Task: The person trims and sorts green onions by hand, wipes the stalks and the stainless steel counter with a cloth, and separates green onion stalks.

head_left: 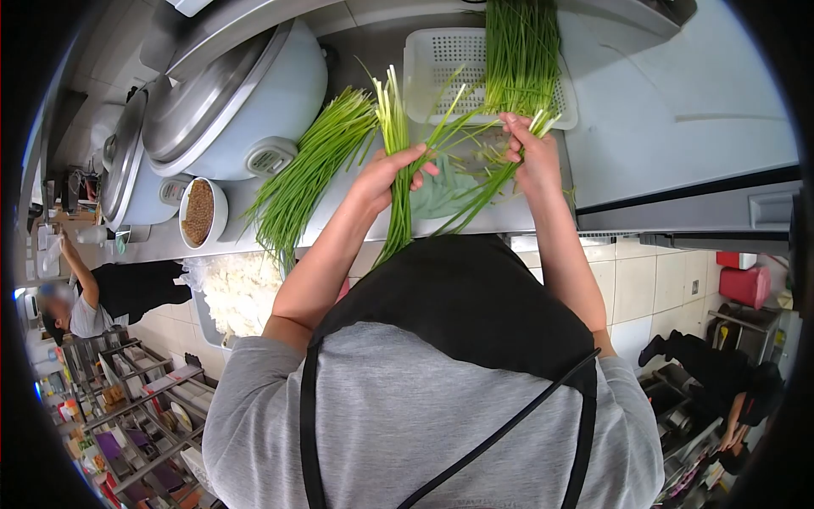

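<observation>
My left hand (394, 174) is closed around a bunch of long green stalks (397, 136), their pale ends pointing away from me. In my right hand (530, 153) is a smaller bunch of stalks (492, 188), pinched near its pale ends. A large pile of green stalks (314, 165) lies on the counter left of my left hand. More stalks (521, 59) lie across a white perforated basket (441, 72) beyond my right hand. Between my hands, a light green cloth or bag (445, 193) and loose scraps rest on the counter.
Two large rice cookers (229, 102) and a white bowl of brown grains (199, 212) stand at the left. A tub of white food (242, 293) sits below the counter edge. One person (136, 284) is far left, another (712, 373) lower right. A steel surface (678, 102) lies right.
</observation>
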A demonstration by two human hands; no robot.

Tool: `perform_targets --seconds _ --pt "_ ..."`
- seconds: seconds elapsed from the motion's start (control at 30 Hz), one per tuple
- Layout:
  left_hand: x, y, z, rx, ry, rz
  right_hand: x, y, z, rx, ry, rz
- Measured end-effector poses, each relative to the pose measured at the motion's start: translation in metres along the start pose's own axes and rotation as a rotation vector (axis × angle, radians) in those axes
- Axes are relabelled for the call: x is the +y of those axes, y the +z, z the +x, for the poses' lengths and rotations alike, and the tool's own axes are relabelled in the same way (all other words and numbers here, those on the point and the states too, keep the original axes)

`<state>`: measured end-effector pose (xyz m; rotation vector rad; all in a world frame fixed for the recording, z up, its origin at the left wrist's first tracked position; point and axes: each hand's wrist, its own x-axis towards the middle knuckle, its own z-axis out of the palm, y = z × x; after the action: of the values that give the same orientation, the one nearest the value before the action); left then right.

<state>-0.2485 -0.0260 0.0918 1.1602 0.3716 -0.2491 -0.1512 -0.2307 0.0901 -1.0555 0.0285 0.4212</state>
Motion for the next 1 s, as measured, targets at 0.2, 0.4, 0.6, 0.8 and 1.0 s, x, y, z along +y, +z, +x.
perform_targets --seconds 0.2,0.4,0.6,0.8,1.0 --pt "0.004 0.001 -0.007 0.039 -0.007 0.016 0.005 -0.022 0.001 0.112 -0.062 -0.190" --pt "0.001 -0.001 -0.005 0.029 -0.004 -0.004 0.050 -0.046 0.002 0.043 -0.277 -0.925" --pt "0.001 0.006 -0.006 0.035 -0.034 0.005 0.034 -0.026 -0.005 0.088 -0.237 -0.790" --pt "0.001 0.016 -0.007 0.024 -0.064 0.049 0.010 0.011 -0.029 -0.132 0.062 -0.099" --pt "-0.003 0.008 -0.005 0.049 0.012 0.031 -0.012 0.013 -0.025 0.247 -0.084 0.316"
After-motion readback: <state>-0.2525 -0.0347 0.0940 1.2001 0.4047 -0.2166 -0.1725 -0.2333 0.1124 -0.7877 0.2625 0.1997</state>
